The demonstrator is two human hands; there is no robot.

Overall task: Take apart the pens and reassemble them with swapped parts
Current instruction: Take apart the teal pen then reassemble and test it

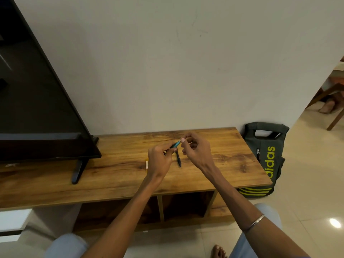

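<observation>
L hand [160, 158]: raised above the table [214, 155], back toward the camera, fingers curled; a teal pen [175, 145] is gripped betw. thumb and fingers, its tip end angled up-right.
R hand [195, 150]: held just right of the L hand, wrist bent, fingers curled inward; a thin pale part [189, 143] is pinched betw. thumb and forefinger at the teal pen's tip. Whether the part sits inside the pen can't be told.
Arms: both are stretched fwd from the bottom edge, forearms bare; a bangle [254, 223] is worn on the R wrist.
Black pen [178, 159]: laid on the table under and betw. the hands, untouched.
Small pale piece [147, 164]: laid on the table just left of the L hand, partly hidden.
TV [37, 101]: stood on the table's left end.
Bag [266, 157]: set on the floor against the table's right end.
</observation>
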